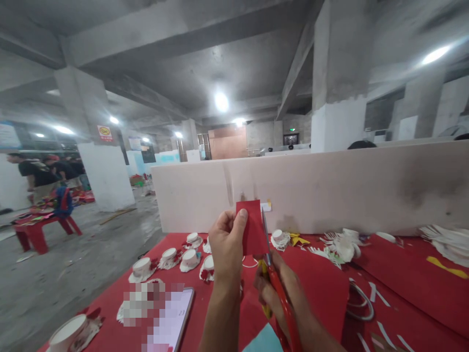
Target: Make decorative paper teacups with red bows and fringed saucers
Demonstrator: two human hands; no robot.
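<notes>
My left hand [227, 239] pinches a piece of red paper [253, 234] upright, thumb on its near face. In my right hand [284, 283] is a pair of scissors [280, 293] with red handles, blades pointing up along the paper's right edge. Whether the blades bite into the paper I cannot tell. Something yellow [264, 288] shows by the right hand's fingers, partly hidden. Below lies a light blue sheet [264, 341] on the red table. Several white paper cups with frilled rims, such as this cup [189, 259], stand to the left of my hands.
A pale partition board [311, 193] runs along the table's [311, 266] far edge. A phone [176, 318] lies at the front left. On the right are paper strips [373, 292], a cable coil [366, 310] and fringed white paper [445, 244]. A red stool [44, 227] and people stand farther left.
</notes>
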